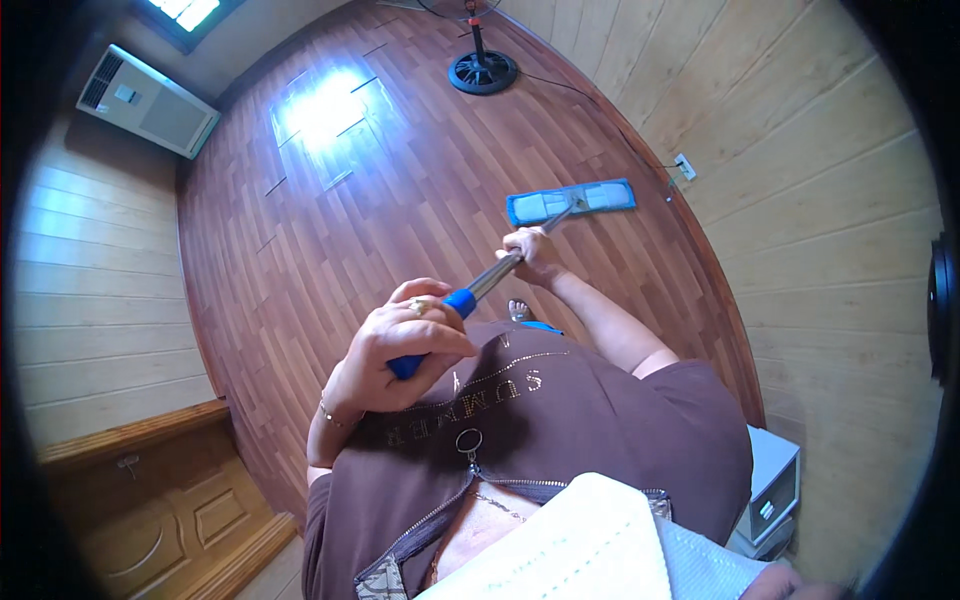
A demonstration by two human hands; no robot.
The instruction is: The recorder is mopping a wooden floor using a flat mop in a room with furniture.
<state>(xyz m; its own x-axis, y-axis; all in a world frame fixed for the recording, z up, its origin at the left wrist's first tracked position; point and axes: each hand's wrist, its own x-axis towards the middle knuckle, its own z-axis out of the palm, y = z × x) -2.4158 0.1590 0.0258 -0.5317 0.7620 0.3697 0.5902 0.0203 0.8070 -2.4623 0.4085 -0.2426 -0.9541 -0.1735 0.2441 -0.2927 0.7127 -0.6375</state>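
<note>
A flat mop (545,204) with a wide blue-edged pad lies on the wooden floor ahead, near the right wall. Its metal pole (492,278) slants back toward my chest and ends in a blue grip (460,303). My left hand (405,345), with a ring and a bracelet, is closed round the blue grip at the top end. Lower on the pole, my right hand (532,255) wraps round the metal part, arm stretched forward. Between the hands a stretch of bare pole shows.
A black standing fan (483,72) stands at the far end, its cord running along the right wall to a socket (684,166). An air conditioner unit (150,103) is at the far left. A wooden door (185,510) is near left; a small white cabinet (772,480) stands near right.
</note>
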